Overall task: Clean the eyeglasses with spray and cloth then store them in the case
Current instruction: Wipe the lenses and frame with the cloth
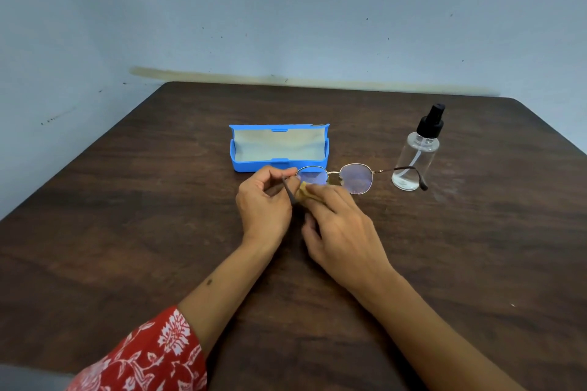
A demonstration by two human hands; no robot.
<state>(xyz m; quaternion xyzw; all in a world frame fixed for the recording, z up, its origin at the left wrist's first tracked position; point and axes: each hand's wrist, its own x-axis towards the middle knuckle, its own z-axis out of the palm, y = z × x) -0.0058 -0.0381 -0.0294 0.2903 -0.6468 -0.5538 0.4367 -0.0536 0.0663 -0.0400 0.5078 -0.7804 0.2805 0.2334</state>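
Round gold wire-rim eyeglasses [344, 177] held just above dark brown wooden table [127, 216], centre of view, in front of case. Long axis runs L–R, approx. parallel to table's far edge; lenses face the person. R temple arm unfolded, pointing right, dark tip crossing in front of bottle base. L temple arm angled down toward wearer, passing betw. the hands.

Left hand [263, 203]: fingers closed, pinching frame at L lens edge/hinge.

Right hand [343, 228]: fingers closed on small yellowish cleaning cloth [305, 191], pressed to L lens.

Open blue plastic glasses case [279, 149] w/ pale lining, long axis L–R, opening toward the person, just behind glasses.

Clear spray bottle w/ black pump top [416, 152] upright, right of case.

Red-white floral sleeve [152, 355] on L arm.
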